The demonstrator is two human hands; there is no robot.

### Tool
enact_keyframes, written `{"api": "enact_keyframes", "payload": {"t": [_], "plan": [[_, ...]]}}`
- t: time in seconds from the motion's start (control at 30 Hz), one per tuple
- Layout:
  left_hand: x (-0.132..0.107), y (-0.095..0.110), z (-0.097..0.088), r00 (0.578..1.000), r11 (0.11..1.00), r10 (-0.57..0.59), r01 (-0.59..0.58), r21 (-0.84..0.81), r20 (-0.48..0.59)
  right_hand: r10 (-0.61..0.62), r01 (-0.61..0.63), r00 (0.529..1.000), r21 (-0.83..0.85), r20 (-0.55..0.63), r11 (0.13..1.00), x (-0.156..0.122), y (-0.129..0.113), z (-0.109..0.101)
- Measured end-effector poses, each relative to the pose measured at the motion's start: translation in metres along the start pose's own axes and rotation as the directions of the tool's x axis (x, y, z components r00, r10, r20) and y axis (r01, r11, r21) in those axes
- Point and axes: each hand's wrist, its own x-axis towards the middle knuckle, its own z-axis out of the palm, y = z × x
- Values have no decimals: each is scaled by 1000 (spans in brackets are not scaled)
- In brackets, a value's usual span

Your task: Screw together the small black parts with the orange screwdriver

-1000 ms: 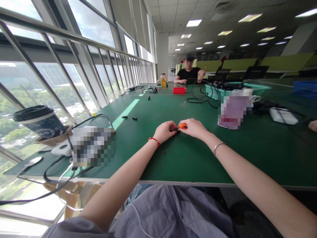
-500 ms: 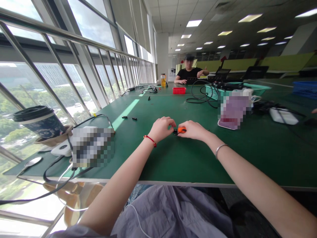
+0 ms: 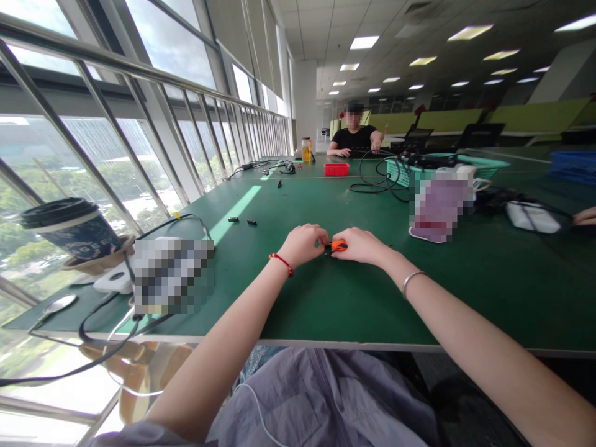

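Observation:
My right hand (image 3: 359, 244) is closed around a small orange-and-black tool (image 3: 339, 246) just over the green table (image 3: 335, 304). Its exact kind is too small to tell. Opposite its left end, my left hand (image 3: 305, 243) pinches something small and dark, mostly hidden by the fingers. Both hands nearly meet in front of me. Further left on the table lie two short black pieces, one black piece (image 3: 233, 219) beside another black piece (image 3: 252, 222). A third small dark piece (image 3: 279, 184) lies farther back.
A paper cup (image 3: 69, 230) in a holder, a spoon (image 3: 60, 303) and cables are at the left by the railing. Behind stand a red tray (image 3: 336, 169), a turquoise basket (image 3: 395, 172) and a pinkish phone-like object (image 3: 440, 208). A person (image 3: 354, 138) sits across; another hand (image 3: 585, 216) shows at right.
My hands and the orange tool have shifted very slightly left. The person across has lowered an arm, and another person's hand has come further in at the right edge.

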Motion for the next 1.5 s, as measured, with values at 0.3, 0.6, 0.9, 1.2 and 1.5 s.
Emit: {"api": "enact_keyframes", "payload": {"t": [0.3,0.6,0.9,1.2,1.5], "plan": [[0,0,-1,1000,1000,-18,18,7,21,16,-12,996,49,-87,999,0,7,-3],[1,-5,3,1000,998,-12,12,-57,9,191,-157,921,124,-339,980,2,47,-4],[0,-8,9,999,997,-24,27,-76,36,212,-172,927,152,-310,973,3,55,-3],[1,-7,11,1000,998,-21,23,-64,23,-55,79,994,285,-92,955,4,29,0],[1,-4,11,1000,996,-22,23,-90,19,6,-6,1000,183,0,983,6,16,6]]}}
